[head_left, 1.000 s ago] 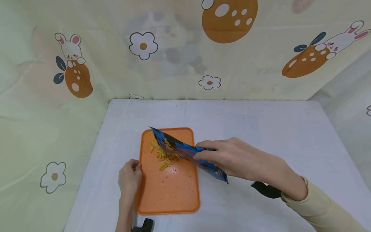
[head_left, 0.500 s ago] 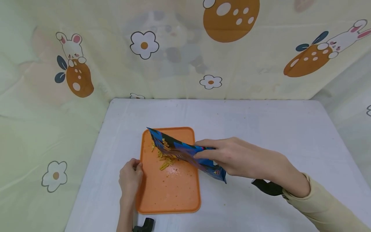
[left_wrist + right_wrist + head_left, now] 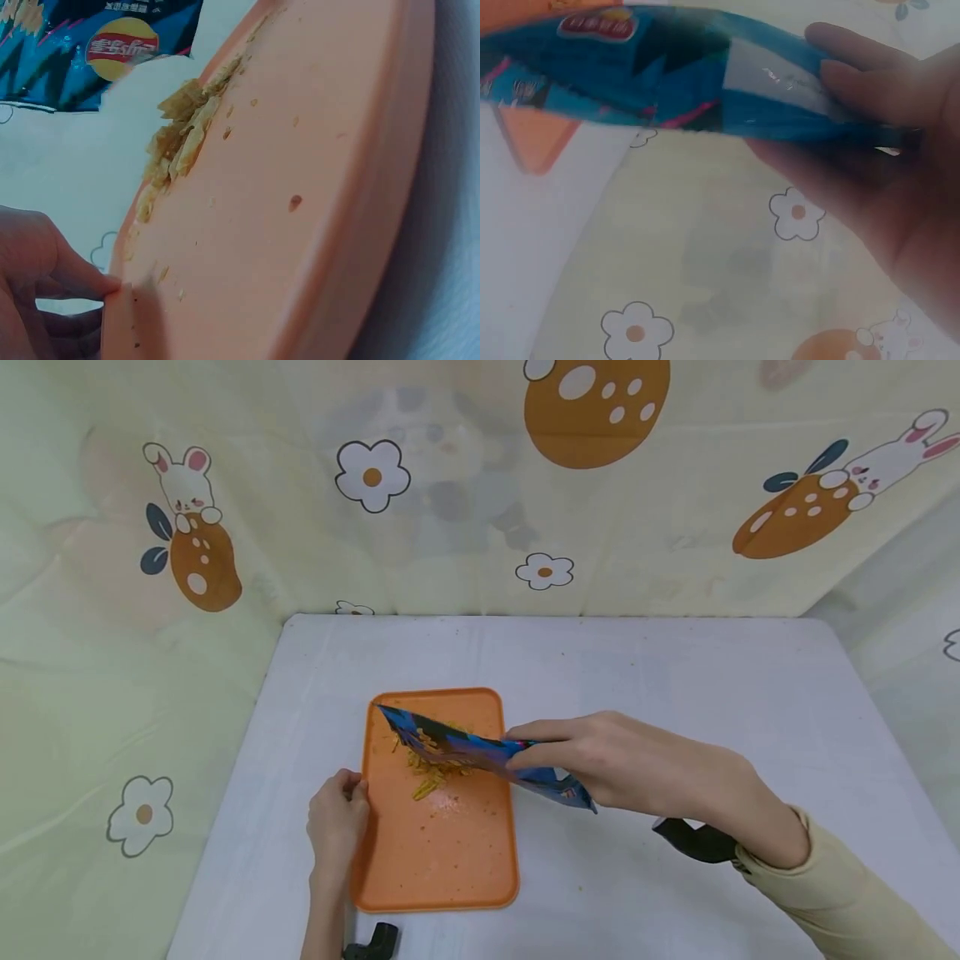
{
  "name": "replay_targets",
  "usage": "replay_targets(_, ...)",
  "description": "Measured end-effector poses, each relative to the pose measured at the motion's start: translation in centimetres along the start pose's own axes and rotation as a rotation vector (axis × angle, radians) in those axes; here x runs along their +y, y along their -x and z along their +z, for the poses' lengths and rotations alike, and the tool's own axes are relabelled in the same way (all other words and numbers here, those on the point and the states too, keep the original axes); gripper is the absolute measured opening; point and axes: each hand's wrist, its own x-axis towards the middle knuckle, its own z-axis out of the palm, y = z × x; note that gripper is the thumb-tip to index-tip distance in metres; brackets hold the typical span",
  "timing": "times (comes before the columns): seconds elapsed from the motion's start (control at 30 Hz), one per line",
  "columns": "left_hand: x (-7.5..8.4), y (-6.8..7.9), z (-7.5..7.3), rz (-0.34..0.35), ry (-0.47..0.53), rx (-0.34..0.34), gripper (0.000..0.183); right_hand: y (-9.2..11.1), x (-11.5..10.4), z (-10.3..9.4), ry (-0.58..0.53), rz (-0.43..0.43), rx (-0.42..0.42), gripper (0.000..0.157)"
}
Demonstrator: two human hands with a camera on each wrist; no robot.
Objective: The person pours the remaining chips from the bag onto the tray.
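Note:
My right hand (image 3: 607, 760) grips a blue snack bag (image 3: 465, 749) between thumb and fingers, tilted above the upper part of an orange tray (image 3: 442, 868). In the right wrist view the bag (image 3: 675, 71) lies across the palm, its blue side and red-yellow logo showing. Yellow stick-shaped chips (image 3: 429, 781) lie in a small pile on the tray, partly hidden under the bag. At the tray's left edge my left hand (image 3: 339, 818) pinches the rim. The left wrist view shows the thumb on that rim and the chips (image 3: 184, 139) beyond.
The tray stands on a white table (image 3: 675, 677), with crumbs and pale powder (image 3: 447, 802) scattered in it. Behind the table hangs a curtain (image 3: 465, 527) with rabbit and flower prints. Black wrist-camera mounts (image 3: 697, 841) sit on both arms.
The bag has turned slightly: its far left end is lower in view and its near right end higher. More chips show behind it. My left hand stays on the tray rim.

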Motion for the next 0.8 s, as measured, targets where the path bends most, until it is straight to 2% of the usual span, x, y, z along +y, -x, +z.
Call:
replay_targets(0.23,-0.03,-0.09,0.09,-0.012,-0.007,-0.009,0.016,0.16,0.05,-0.18,-0.072,0.028,-0.028,0.061)
replay_targets(0.37,0.0,-0.14,0.13,-0.013,-0.01,-0.004,0.016,0.18,0.11,-0.13,-0.087,0.035,-0.044,0.06)
replay_targets(0.63,0.16,-0.16,0.07,-0.02,-0.011,-0.006,0.017,0.23,0.23,-0.07,-0.065,0.025,-0.019,0.068)
replay_targets(0.8,0.1,-0.11,0.03,-0.011,-0.002,-0.006,0.017,0.2,0.35,0.08,-0.04,-0.001,0.032,0.068)
